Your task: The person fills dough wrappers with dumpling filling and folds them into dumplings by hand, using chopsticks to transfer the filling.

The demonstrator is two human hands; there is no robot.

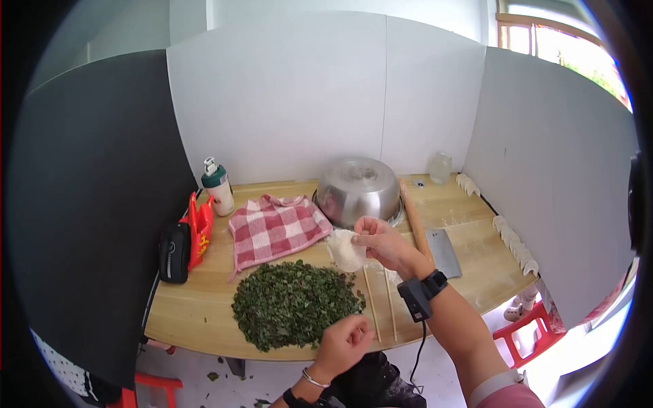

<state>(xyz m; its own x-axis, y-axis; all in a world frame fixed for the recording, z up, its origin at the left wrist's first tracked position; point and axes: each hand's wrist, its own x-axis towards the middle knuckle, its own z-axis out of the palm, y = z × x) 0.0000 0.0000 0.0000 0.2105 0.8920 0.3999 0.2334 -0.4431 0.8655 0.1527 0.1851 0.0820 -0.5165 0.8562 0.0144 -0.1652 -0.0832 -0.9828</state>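
A thin, pale dough wrapper (346, 251) hangs from the fingers of my right hand (384, 245), in front of the metal bowl. My left hand (345, 345) is at the table's front edge, by the lower right side of a pile of chopped green leaves (292, 306). Its fingers are curled, and what they hold, if anything, is hidden. Two thin wooden sticks (372, 306) lie right of the leaves, below my right hand.
An upturned metal bowl (359, 190), checkered cloth (279, 231), rolling pin (413, 217) and cleaver (443, 253) lie on the wooden table (187, 306). White dumplings (515, 246) line the right edge. A bottle (218, 189) and black case (175, 253) stand left.
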